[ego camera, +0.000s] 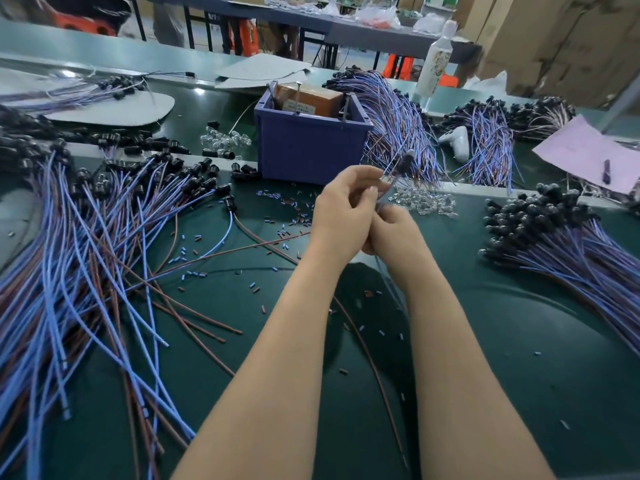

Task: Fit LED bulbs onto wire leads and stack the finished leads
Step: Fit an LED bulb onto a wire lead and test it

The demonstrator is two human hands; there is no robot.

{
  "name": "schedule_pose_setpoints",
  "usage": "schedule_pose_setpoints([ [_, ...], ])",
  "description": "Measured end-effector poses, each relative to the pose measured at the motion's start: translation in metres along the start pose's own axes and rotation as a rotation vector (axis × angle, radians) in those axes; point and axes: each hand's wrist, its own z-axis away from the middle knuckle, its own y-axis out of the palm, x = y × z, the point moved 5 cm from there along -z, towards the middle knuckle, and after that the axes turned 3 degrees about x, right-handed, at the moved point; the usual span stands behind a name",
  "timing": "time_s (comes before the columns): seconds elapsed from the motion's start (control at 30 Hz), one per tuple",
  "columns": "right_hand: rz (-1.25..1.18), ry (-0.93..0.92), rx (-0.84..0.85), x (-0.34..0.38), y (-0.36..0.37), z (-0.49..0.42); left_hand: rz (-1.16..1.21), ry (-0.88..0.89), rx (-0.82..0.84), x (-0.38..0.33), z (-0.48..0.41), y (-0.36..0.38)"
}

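Observation:
Both hands meet above the middle of the green table. My left hand [341, 209] pinches the upper part of a wire lead [403, 164] whose black socket end points up and to the right, blurred. My right hand [394, 230] grips the same lead lower down; its blue and brown wires [384, 386] trail toward me between my forearms. A small heap of clear LED bulbs [427, 200] lies just beyond my right hand. Unfinished leads [90, 258] sprawl across the left. A pile of leads with sockets [561, 244] lies at the right.
A blue plastic bin [311, 147] with a brown box stands just behind my hands. More lead bundles [398, 116] lie behind it, with a second bulb heap [225, 138] to its left. Small cut sleeve pieces [291, 216] litter the mat. A pink paper [588, 150] lies far right.

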Motion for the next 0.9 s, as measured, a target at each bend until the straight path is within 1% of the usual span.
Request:
schedule_pose_setpoints([
  [0.07,-0.096,0.019,-0.076,-0.006,-0.004,-0.003,-0.052,0.017,0.022,0.002,0.002,0.004],
  [0.1,-0.158,0.013,-0.141,-0.008,-0.008,-0.004,-0.153,0.036,0.013,0.003,0.002,0.003],
  [0.17,-0.350,-0.035,-0.324,-0.008,-0.024,-0.005,-0.410,0.028,0.029,0.009,0.002,0.002],
  [0.23,-0.584,-0.071,-0.518,-0.011,-0.044,-0.004,-0.541,-0.056,0.124,0.018,0.003,0.005],
  [0.3,-0.731,-0.080,-0.679,-0.017,-0.062,0.000,-0.500,-0.110,0.275,0.021,0.007,0.015],
  [0.37,-0.787,-0.089,-0.785,-0.021,-0.072,0.003,-0.401,-0.160,0.425,0.019,0.014,0.030],
  [0.4,-0.802,-0.099,-0.824,-0.021,-0.074,0.005,-0.394,-0.172,0.495,0.018,0.017,0.038],
  [0.47,-0.817,-0.119,-0.862,-0.021,-0.077,0.005,-0.459,-0.162,0.599,0.016,0.023,0.050],
  [0.53,-0.773,-0.129,-0.865,-0.020,-0.078,0.004,-0.474,-0.178,0.639,0.016,0.027,0.055],
  [0.67,-0.565,-0.083,-0.830,-0.021,-0.079,0.000,-0.362,-0.272,0.684,0.015,0.031,0.057],
  [0.73,-0.447,-0.058,-0.823,-0.023,-0.081,0.000,-0.285,-0.339,0.730,0.017,0.034,0.055],
  [0.8,-0.354,-0.030,-0.817,-0.026,-0.084,0.000,-0.256,-0.370,0.772,0.018,0.036,0.053],
  [0.87,-0.371,0.004,-0.797,-0.030,-0.085,-0.001,-0.256,-0.358,0.734,0.016,0.032,0.047],
  [0.9,-0.408,0.030,-0.774,-0.032,-0.085,-0.002,-0.249,-0.351,0.665,0.016,0.028,0.042],
])
